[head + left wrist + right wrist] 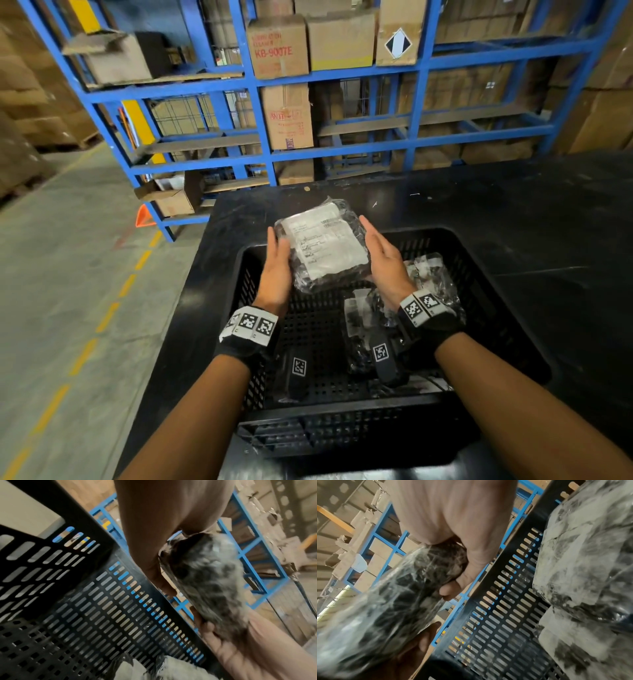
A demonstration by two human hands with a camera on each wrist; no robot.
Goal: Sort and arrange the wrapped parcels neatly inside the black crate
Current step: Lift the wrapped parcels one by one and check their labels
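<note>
A parcel (pixel 323 245) of dark goods in clear plastic wrap, with a white printed label on top, hangs above the far left part of the black slotted crate (pixel 342 428). My left hand (pixel 275 263) holds its left edge and my right hand (pixel 385 260) its right edge. In the left wrist view the parcel (pixel 205 577) sits against my palm; in the right wrist view my thumb (pixel 452 588) curls under the parcel (pixel 393 601). More wrapped parcels (pixel 428 274) lie in the crate's right half, seen close in the right wrist view (pixel 582 561). The crate's left floor shows bare.
The crate stands on a black table (pixel 531 212). Behind the table is a blue steel rack (pixel 260 113) stacked with cardboard boxes. To the left lies concrete floor with a dashed yellow line (pixel 85 349).
</note>
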